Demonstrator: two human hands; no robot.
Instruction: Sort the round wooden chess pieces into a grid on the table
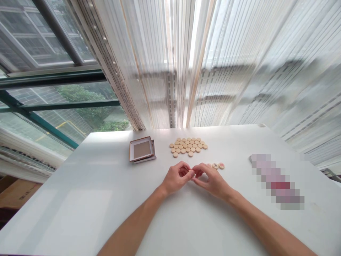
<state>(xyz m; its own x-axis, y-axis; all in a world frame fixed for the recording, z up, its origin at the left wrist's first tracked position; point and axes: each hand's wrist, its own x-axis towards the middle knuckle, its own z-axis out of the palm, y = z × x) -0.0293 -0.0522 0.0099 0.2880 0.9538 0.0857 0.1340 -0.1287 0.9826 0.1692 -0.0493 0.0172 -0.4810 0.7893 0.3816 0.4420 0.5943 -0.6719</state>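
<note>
White below, held left hand [176, 179] and right hand [212, 180] together over the table [80, 209], tips meeting; could not tell whether clamped on anything. Had three marked discs [215, 165] in a row just beyond the right hand, leftmost partly covered. Saw plain discs [190, 145] clustered farther off, open box [131, 152] to their left, pixelated object [277, 183] well to the right.

Bare at left grip [176, 177] and right grip [212, 179]
Uncovered along forearms [133, 225], left toward seven o'clock, right toward four
</note>
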